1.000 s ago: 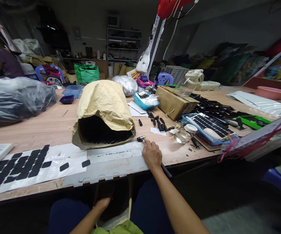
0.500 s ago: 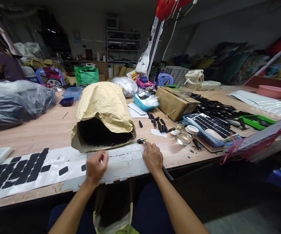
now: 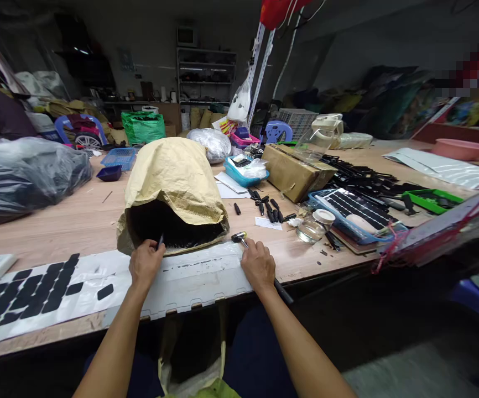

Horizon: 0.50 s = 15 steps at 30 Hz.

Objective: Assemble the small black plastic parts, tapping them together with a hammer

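In the head view, my left hand [image 3: 145, 264] is at the lower left of the opening of a yellow woven sack [image 3: 173, 171]. Its fingers pinch a small dark, thin piece [image 3: 160, 241] whose kind I cannot make out. The inside of the sack looks black, filled with dark contents. My right hand [image 3: 258, 266] is closed around a small hammer [image 3: 239, 236], its head at the upper left and the dark grip emerging below my wrist. Beneath both hands lies a grey board [image 3: 198, 282] along the table edge. Black rounded pads cover a white sheet [image 3: 86, 271] on the left.
Several black cylindrical parts [image 3: 273, 213] lie right of the sack, near a clear jar [image 3: 312, 229] and a cardboard box [image 3: 293, 171]. A blue basket [image 3: 347, 232] stands farther right. At left is a plastic-wrapped bundle [image 3: 24, 177]. An open bag [image 3: 223, 337] hangs below the table edge.
My left hand has moved left and up to the sack's opening, and a dark thin piece now shows in its fingers. My right hand keeps holding the hammer. The view has shifted slightly.
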Available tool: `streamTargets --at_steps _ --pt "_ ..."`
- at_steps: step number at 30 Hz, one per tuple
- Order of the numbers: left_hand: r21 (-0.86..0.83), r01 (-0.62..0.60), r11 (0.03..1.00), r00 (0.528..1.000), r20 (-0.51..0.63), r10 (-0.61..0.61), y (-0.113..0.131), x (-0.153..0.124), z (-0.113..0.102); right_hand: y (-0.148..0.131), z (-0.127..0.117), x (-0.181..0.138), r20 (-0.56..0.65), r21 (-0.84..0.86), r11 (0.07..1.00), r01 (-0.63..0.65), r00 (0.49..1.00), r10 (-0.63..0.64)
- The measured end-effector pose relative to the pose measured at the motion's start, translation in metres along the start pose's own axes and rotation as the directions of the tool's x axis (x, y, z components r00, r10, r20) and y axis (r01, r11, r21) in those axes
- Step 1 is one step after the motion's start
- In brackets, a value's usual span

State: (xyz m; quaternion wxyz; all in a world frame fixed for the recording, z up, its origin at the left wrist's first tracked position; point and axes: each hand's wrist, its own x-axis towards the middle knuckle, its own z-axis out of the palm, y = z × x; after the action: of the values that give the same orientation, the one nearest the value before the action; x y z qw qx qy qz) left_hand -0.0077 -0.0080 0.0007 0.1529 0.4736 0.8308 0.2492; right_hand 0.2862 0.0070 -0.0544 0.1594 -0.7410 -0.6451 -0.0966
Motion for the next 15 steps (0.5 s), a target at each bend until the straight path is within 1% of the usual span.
streamTargets --at_steps 2,4,5,7,9,11,13,15 --pt "-0.136 -0.109 0.985 0.993 0.021 0.113 0.000 -0.021 0.005 0.000 -0.001 0.000 0.005 -0.001 1.000 -0.003 1.000 0.003" --pt "-0.238 -0.243 0.940 0.962 0.062 0.264 0.003 -0.039 0.015 -0.001 -0.001 0.000 0.012 0.002 1.000 -0.006 1.000 0.006" --pt "-0.256 -0.305 0.917 0.938 0.083 0.335 0.005 -0.046 0.021 -0.001 -0.001 0.000 0.015 0.004 1.000 -0.009 1.000 0.009" --pt "-0.220 -0.405 0.888 0.892 0.118 0.436 0.010 -0.055 0.032 -0.001 -0.002 0.000 0.021 0.009 1.000 -0.015 1.000 0.015" --pt "-0.146 -0.476 0.867 0.855 0.154 0.495 0.013 -0.058 0.041 -0.001 -0.002 0.000 0.022 0.014 1.000 -0.014 1.000 0.014" --pt "-0.092 -0.513 0.853 0.834 0.182 0.521 0.014 -0.057 0.045 -0.001 -0.002 0.000 0.021 0.021 1.000 -0.007 1.000 0.007" --pt "-0.076 -0.518 0.852 0.827 0.208 0.522 0.012 -0.055 0.047 0.000 -0.002 0.000 0.018 0.024 1.000 -0.004 1.000 0.003" --pt "-0.079 -0.504 0.860 0.830 0.230 0.508 0.010 -0.053 0.047 0.000 -0.002 -0.001 0.015 0.026 1.000 -0.009 1.000 0.008"
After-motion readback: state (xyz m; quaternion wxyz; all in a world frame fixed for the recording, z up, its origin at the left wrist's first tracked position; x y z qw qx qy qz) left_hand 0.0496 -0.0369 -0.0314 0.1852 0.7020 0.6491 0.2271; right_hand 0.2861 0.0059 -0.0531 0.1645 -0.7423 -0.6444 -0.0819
